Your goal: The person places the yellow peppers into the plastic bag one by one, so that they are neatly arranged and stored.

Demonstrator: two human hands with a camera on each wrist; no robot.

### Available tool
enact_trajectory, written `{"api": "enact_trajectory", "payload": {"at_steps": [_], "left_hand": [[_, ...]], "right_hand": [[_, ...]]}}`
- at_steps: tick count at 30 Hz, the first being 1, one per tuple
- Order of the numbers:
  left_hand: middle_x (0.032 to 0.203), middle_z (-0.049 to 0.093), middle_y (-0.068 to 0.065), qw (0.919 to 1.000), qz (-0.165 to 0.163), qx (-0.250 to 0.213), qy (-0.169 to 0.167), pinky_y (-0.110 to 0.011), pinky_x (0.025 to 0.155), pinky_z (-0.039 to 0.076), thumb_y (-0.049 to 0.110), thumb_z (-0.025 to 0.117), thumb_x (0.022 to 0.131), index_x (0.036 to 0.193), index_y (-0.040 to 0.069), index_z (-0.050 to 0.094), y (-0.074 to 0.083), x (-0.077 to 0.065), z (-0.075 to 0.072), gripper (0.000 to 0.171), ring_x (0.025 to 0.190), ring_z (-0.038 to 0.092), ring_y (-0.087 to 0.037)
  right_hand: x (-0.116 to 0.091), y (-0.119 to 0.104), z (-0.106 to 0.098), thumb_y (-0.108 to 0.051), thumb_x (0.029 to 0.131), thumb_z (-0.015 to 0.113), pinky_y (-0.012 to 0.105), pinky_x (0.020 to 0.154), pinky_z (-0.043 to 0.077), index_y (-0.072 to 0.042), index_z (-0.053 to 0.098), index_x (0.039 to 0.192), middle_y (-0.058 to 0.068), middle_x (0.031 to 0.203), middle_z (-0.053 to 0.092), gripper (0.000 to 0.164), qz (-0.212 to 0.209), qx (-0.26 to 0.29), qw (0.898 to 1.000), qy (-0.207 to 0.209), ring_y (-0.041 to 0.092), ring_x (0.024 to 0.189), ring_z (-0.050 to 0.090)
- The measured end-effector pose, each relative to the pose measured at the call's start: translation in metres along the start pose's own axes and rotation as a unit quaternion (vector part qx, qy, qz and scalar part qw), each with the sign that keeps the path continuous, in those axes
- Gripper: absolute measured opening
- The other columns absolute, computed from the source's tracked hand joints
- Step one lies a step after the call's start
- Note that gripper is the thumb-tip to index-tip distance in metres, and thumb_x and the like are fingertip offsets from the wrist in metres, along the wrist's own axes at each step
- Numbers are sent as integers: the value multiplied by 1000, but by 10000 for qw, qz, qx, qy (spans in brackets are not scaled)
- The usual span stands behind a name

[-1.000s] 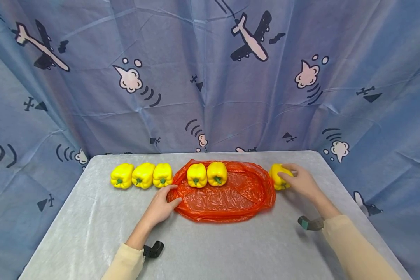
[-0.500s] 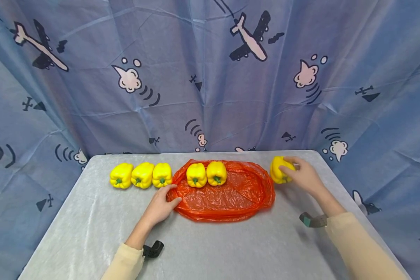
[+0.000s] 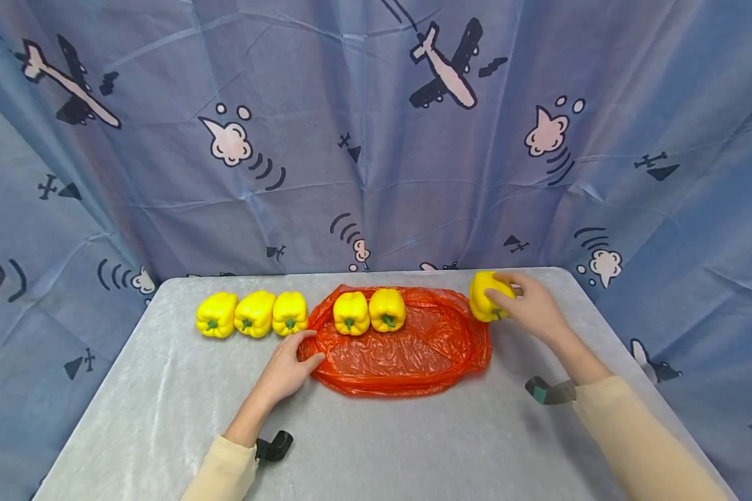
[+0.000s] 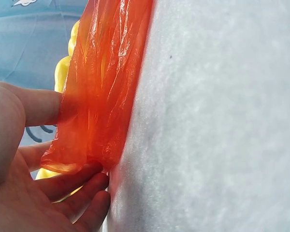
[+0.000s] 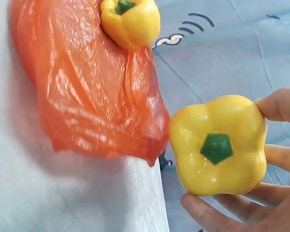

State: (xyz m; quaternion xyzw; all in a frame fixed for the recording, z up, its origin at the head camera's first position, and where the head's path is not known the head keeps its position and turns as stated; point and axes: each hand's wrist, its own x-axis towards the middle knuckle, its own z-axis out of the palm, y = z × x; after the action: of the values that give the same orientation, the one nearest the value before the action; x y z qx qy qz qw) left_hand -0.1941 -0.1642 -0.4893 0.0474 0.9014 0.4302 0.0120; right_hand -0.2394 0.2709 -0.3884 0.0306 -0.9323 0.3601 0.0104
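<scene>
R hand grips yellow bell pepper at 2 o'clock of red plastic bag, poss. touching it, hard to tell; L hand pinches bag rim approx. 9 o'clock.

My left sleeve and right sleeve are matching: long, plain, cream-coloured. My left wrist unit is black and bent. My right wrist unit is dark, similarly bent, with a green patch near its end. My fingers are bare.
</scene>
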Motion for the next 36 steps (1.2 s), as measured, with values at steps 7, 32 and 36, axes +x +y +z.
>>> {"api": "enact_trajectory", "payload": {"at_steps": [7, 32, 36], "left_hand": [[146, 51, -21, 10000, -42, -64, -11, -61, 114, 31, 19, 70, 95, 140, 5, 57, 2, -2, -1, 49, 139, 41, -42], [147, 51, -20, 10000, -60, -61, -1, -59, 115, 31, 20, 70, 96, 140, 5, 56, -1, 0, 0, 49, 140, 41, -41], [146, 52, -20, 10000, -16, -37, 42, -58, 115, 32, 19, 71, 95, 140, 6, 57, -2, 1, 0, 48, 140, 42, -40]], "right_hand": [[2, -12, 12, -51, 100, 58, 58, 99, 50, 2, 45, 148, 28, 149, 44, 73, -67, 35, 9999, -124, 50, 129, 47], [28, -35, 69, -37, 98, 66, 56, 103, 48, 3, 54, 140, 25, 140, 54, 59, -634, 80, 9977, -209, 43, 125, 54], [31, -37, 77, -37, 98, 65, 56, 105, 45, 5, 55, 139, 25, 139, 56, 58, -706, 24, 9971, -271, 41, 125, 53]]}}
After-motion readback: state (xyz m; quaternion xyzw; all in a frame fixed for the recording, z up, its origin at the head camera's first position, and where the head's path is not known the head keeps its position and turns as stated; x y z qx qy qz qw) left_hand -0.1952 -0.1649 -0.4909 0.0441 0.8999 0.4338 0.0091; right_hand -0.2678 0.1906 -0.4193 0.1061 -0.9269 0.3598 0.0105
